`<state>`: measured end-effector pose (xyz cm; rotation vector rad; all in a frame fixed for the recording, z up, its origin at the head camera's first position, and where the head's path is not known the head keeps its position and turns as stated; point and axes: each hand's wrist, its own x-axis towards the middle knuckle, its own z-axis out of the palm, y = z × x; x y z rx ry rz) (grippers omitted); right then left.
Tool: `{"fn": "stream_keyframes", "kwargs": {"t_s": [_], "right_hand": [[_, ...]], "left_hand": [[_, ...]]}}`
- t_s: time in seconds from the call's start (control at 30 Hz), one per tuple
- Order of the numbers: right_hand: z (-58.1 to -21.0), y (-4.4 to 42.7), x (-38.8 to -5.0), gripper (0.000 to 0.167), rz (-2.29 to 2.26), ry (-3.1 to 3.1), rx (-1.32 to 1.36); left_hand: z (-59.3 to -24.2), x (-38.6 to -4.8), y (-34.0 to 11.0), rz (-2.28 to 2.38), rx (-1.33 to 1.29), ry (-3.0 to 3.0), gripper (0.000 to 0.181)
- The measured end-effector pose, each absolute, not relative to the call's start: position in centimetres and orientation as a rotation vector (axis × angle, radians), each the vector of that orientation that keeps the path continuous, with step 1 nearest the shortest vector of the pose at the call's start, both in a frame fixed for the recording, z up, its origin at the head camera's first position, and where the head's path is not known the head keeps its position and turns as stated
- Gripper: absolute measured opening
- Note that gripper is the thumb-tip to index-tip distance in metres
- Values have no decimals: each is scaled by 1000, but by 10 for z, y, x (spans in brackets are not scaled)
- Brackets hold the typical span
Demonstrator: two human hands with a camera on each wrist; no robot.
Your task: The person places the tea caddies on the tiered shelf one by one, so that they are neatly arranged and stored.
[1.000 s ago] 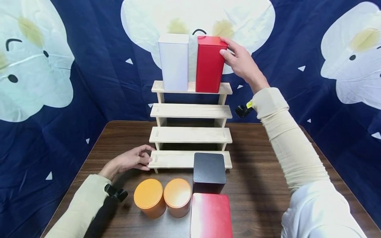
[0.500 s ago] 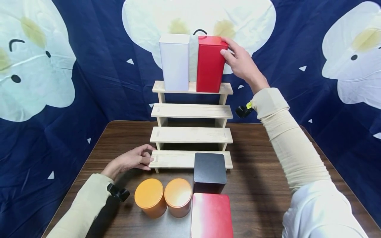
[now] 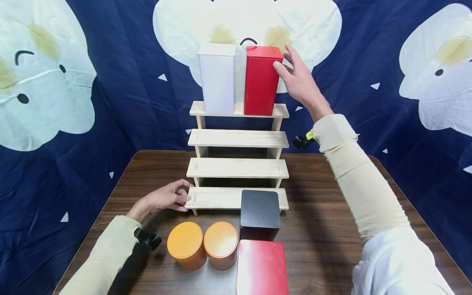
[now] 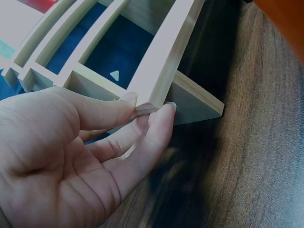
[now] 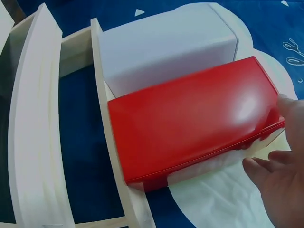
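Observation:
A tall red tin (image 3: 261, 84) stands upright on the top board of a stepped wooden display shelf (image 3: 237, 167). To its left is a white tin (image 3: 216, 82), with a narrow gap between them. My right hand (image 3: 301, 82) is at the red tin's upper right corner. Its thumb is at the tin's edge, while the other fingers are spread away from the side, as the right wrist view shows. Low on the left, my left hand (image 3: 164, 199) pinches the end of the lowest board (image 4: 154, 90) between thumb and fingers.
In front of the shelf stand two orange round tins (image 3: 185, 241), a black square tin (image 3: 260, 208) and another red tin (image 3: 262, 266). The black tin hides part of the lowest board. Behind the brown wooden table (image 3: 317, 254) hangs a blue cloth (image 3: 121, 61).
My right hand's fingers have lifted off the red tin's top and side, spreading wider. The red tin stays in place. My left hand keeps its grip on the board.

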<state>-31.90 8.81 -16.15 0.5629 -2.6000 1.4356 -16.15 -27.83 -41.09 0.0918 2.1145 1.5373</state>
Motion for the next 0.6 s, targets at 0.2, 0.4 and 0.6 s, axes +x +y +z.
{"fn": "stream_keyframes", "kwargs": {"t_s": [0.2, 0.4, 0.6], "right_hand": [[-166, 93, -306, 66, 1471, -2512, 545], [-166, 97, -292, 61, 1492, -2449, 592], [-173, 103, -286, 60, 1522, -2397, 647]], "left_hand": [[-413, -163, -280, 1547, 82, 2108, 47], [-411, -162, -280, 1530, 74, 2111, 47], [-410, -162, -280, 1519, 65, 2121, 46]]}}
